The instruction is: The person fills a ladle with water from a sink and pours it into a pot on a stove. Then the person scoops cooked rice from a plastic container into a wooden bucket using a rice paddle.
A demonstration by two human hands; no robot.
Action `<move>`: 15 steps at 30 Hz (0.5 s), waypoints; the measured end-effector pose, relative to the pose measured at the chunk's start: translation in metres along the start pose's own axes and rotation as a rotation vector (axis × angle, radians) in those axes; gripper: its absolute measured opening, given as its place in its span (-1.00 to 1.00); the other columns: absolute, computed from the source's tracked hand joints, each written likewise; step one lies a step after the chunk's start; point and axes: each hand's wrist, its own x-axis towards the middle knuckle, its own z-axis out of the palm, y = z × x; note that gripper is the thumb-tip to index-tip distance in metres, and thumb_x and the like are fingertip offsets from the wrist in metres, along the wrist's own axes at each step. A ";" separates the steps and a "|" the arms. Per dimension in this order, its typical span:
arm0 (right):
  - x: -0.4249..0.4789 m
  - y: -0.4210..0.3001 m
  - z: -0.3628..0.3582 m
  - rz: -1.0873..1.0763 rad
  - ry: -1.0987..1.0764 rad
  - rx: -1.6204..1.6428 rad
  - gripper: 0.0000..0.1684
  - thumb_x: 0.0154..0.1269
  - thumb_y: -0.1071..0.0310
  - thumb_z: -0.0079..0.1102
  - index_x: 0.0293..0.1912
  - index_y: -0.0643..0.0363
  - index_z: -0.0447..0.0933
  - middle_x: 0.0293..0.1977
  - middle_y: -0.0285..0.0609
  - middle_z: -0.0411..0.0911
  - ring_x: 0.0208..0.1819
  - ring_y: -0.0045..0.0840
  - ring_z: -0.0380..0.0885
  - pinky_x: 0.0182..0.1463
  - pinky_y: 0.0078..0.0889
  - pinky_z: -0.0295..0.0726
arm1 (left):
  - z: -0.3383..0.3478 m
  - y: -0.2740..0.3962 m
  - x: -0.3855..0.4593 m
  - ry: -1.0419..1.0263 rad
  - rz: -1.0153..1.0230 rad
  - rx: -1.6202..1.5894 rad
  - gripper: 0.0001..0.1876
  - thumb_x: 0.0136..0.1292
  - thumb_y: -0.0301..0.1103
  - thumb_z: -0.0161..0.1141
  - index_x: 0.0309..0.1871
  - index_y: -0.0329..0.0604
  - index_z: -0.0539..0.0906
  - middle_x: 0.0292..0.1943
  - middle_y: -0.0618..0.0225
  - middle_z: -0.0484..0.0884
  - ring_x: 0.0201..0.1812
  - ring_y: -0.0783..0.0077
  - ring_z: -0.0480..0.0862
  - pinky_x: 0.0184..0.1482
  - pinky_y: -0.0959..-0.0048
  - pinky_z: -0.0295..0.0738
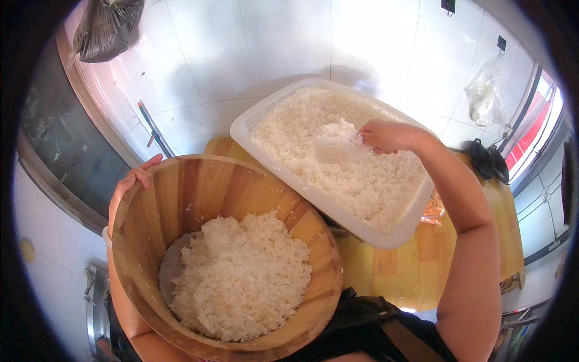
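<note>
My left hand (pixel 131 181) grips the far left rim of a round wooden tub (pixel 181 181), its forearm running along the outer side. The tub leans towards me, and a heap of cooked white rice (pixel 244 276) covers most of its bottom. My right hand (pixel 382 135) reaches over a white plastic bin (pixel 393 240), fingers curled at the surface of the rice (pixel 294 131) inside. Beside the fingertips lies a smooth, pale rounded patch; whether it is a utensil in the hand or a hollow in the rice, I cannot tell.
Beneath the bin is a wooden table (pixel 389 271), with an orange plastic packet (pixel 434 210) by the bin's right side. Black slippers or pans (pixel 488 160) are at the right. A black bag (pixel 111 31) and a clear bag (pixel 484 95) hang near the tiled wall (pixel 289 45).
</note>
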 end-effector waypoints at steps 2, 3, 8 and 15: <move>-0.007 -0.018 -0.001 -0.173 0.047 -0.036 -0.71 0.34 0.27 -0.20 -0.42 0.20 0.41 -0.65 -0.24 0.40 -0.62 -0.51 0.39 -0.52 -0.36 0.39 | 0.003 -0.004 0.006 -0.012 -0.004 -0.007 -0.67 0.40 -0.06 -0.17 -0.39 -0.04 0.43 0.26 0.23 0.32 0.26 0.20 0.35 0.26 0.16 0.32; -0.002 -0.038 0.012 -0.393 0.157 -0.121 -0.68 0.38 0.23 -0.21 -0.36 0.22 0.44 -0.60 -0.16 0.47 -0.57 -0.45 0.47 -0.46 -0.32 0.45 | 0.006 0.013 -0.006 0.007 -0.006 0.029 -0.68 0.40 -0.06 -0.17 -0.38 -0.04 0.43 0.26 0.23 0.32 0.26 0.21 0.35 0.26 0.16 0.32; -0.035 -0.124 0.048 -0.610 0.322 -0.598 -0.60 0.43 0.13 -0.23 -0.25 0.24 0.47 -0.48 -0.03 0.58 -0.41 -0.27 0.61 -0.37 -0.22 0.58 | 0.007 0.000 -0.002 0.027 -0.044 -0.029 -0.69 0.40 -0.09 -0.16 -0.39 -0.04 0.42 0.27 0.25 0.29 0.26 0.23 0.37 0.27 0.16 0.31; 0.072 0.008 0.025 -0.061 0.458 -0.725 -0.68 0.39 0.23 -0.15 -0.14 0.20 0.54 -0.39 -0.10 0.60 -0.35 -0.29 0.62 -0.36 -0.24 0.58 | -0.004 0.002 0.005 -0.074 -0.016 0.017 -0.67 0.42 -0.10 -0.19 -0.41 -0.05 0.41 0.29 0.23 0.28 0.26 0.27 0.37 0.30 0.21 0.28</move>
